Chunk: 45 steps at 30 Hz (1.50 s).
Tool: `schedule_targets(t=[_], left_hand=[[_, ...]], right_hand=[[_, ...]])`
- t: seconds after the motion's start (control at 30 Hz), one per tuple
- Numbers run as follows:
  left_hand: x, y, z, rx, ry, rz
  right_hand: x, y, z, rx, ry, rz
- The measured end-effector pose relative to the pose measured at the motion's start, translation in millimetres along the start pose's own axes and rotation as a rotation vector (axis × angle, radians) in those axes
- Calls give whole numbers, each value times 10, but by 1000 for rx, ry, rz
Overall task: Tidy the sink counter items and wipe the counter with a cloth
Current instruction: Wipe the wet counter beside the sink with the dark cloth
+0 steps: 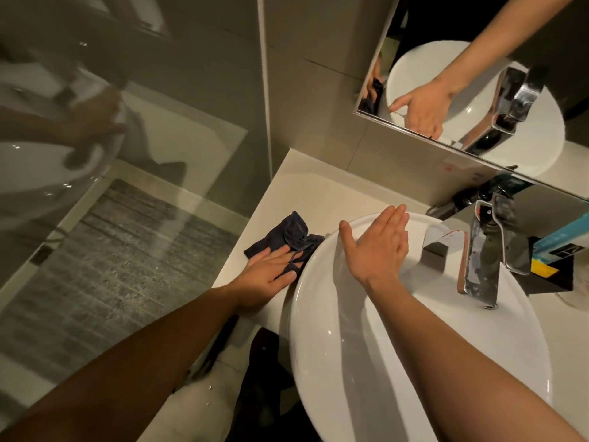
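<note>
Pressing crumpled dark cloth flat-fingered, L hand; R hand open, empty, on glossy round basin.

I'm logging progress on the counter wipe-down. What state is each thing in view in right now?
dark cloth: crumpled on the counter, against the basin's left side.
left hand: open, flat, fingers on the cloth's near edge.
right hand: open, flat, over the basin's far rim.
basin: looks empty; no water visible.
faucet: no water running; chrome spotted.
counter: bare behind the cloth.
</note>
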<state>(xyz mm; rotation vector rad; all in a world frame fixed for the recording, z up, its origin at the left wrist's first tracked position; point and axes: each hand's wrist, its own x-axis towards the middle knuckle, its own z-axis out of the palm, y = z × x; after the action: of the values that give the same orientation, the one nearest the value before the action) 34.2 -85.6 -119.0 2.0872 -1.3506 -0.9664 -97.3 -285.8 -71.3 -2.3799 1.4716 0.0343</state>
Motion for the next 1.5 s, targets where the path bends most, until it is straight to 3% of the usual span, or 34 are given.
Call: schedule_targets(t=[0.3, 0.5, 0.6, 0.73, 0.87, 1.03, 1.13, 1.27, 1.4, 1.5], left_hand=[[-597, 77, 396, -46, 146, -107], [-1066, 330, 728, -159, 200, -230], [-1254, 546, 737, -433, 168, -345], [-1502, 844, 510, -1117, 280, -575], [-1720, 1156, 179, -1569, 277, -484], [-1901, 1595, -81, -1787, 56, -331], [-1898, 1882, -83, -1822, -77, -251], [-1806, 2199, 82, -1770, -193, -253], [-1708, 2277, 401, -1651, -276, -366], [-1630, 2230, 678, -1435, -284, -414]], right_hand=[[32, 19, 16, 21, 13, -6], [59, 47, -97, 70, -76, -14], [-36, 85, -284, 181, -105, -61], [-637, 232, -392, 393, -206, -203], [-1411, 374, -558, 615, -446, -166], [-2016, 576, -758, 911, -680, 14], [-2195, 683, -991, 1253, -840, 173], [-2411, 988, -1244, 1633, -852, 337], [-2609, 1386, -1202, 1614, -668, 292], [-2791, 1685, -1087, 1536, -538, 293]])
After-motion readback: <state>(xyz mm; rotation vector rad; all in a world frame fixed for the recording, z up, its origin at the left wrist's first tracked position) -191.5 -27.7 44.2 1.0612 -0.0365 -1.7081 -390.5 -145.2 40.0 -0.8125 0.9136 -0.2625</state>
